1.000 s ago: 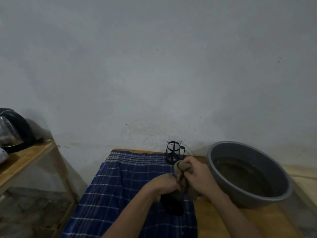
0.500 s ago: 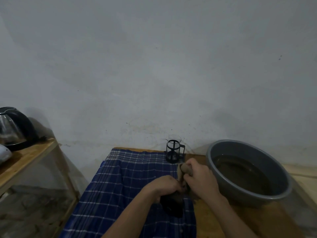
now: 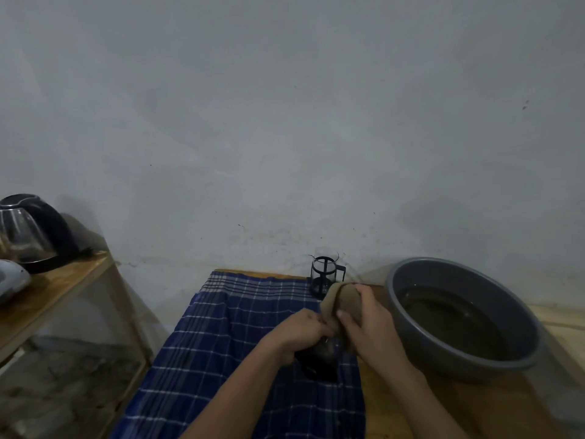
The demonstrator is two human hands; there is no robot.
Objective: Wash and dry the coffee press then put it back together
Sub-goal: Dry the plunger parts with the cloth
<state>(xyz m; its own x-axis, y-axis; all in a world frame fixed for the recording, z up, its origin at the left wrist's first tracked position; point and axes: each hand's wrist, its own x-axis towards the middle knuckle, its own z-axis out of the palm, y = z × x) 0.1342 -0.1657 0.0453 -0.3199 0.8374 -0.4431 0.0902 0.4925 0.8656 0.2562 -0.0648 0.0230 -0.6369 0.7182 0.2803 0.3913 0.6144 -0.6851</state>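
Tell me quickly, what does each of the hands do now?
Left hand: closed, holding the dark round press part.
Right hand: closed, gripping the crumpled brown cloth against that part.

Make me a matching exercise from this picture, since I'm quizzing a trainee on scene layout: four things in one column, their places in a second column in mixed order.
Things:
1. kettle
2. basin
3. glass carafe
4. brown rag

Places:
A. in the right hand
B. on the wooden shelf at far left
C. at the far edge of the checked cloth, near the wall
D. on the table, to the right of both hands

Pairs: 1-B, 2-D, 3-C, 4-A
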